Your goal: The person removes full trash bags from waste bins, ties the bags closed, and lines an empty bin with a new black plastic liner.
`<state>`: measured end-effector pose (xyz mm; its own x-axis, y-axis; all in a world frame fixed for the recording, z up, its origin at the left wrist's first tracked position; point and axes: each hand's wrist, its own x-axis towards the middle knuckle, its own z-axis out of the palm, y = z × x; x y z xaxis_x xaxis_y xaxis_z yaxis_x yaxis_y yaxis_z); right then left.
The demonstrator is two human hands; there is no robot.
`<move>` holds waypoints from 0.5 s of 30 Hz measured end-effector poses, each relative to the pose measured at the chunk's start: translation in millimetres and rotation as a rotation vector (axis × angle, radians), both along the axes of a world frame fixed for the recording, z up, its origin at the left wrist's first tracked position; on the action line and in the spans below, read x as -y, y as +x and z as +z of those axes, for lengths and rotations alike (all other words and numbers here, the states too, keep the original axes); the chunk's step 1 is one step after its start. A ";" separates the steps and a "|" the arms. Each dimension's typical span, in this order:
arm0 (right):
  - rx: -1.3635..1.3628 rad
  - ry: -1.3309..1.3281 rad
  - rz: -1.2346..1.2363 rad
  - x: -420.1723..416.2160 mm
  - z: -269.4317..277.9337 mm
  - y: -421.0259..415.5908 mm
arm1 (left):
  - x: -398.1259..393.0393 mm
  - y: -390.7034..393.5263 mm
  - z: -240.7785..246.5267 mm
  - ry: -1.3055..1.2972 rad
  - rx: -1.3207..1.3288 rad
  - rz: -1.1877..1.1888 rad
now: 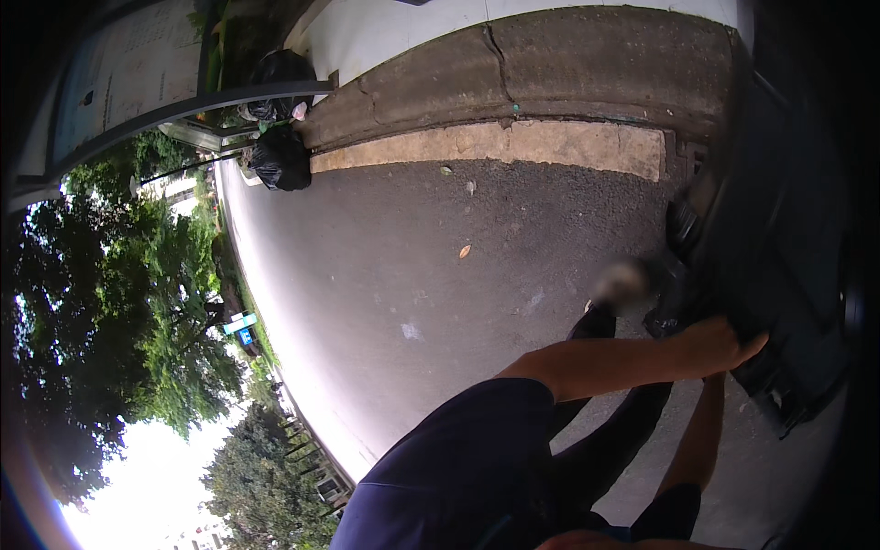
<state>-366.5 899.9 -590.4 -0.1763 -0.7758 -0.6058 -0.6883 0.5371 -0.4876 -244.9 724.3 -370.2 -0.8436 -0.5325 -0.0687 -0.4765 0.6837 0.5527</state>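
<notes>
My left hand [718, 346] grips the near edge of a large dark bin [790, 240], which fills the right side in deep shadow. One finger lies along the edge, and the others are hidden against the dark material. Just below it, my right hand [715, 378] is mostly covered by the left, so its grip cannot be made out. Crumpled black plastic [670, 306] bulges beside the bin, close to the left wrist. Between my arms my dark trouser legs [619, 426] show. A pale blurred patch [620, 283] sits at the end of one leg.
Two full black garbage bags [280, 158] [282, 75] rest by a metal sign frame [268, 93]. A cracked stone curb [550, 62] with a pale edging strip [495, 143] borders the asphalt [385, 261]. Dry leaves [465, 251] lie there. Trees [172, 323] stand beyond.
</notes>
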 end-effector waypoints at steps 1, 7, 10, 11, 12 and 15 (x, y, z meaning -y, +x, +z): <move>-0.002 -0.003 -0.006 -7.1 -0.5 6.1 | 0.8 -0.1 2.9 0.021 0.000 0.008; -0.006 -0.056 0.008 -29.1 -16.5 35.9 | -5.0 1.4 -3.9 -0.018 0.027 0.047; -0.027 -0.113 0.026 -40.2 -21.5 40.3 | -2.3 5.3 -0.8 -0.063 0.046 0.011; -0.037 -0.144 0.042 -43.1 -23.6 40.6 | -1.8 7.4 -0.5 -0.051 0.056 0.014; -0.050 -0.182 0.067 -48.8 -31.3 37.6 | -1.5 8.9 0.6 -0.043 0.065 0.018; -0.198 -0.117 0.433 -92.0 -73.0 13.2 | 2.1 2.8 14.6 -0.075 0.014 -0.058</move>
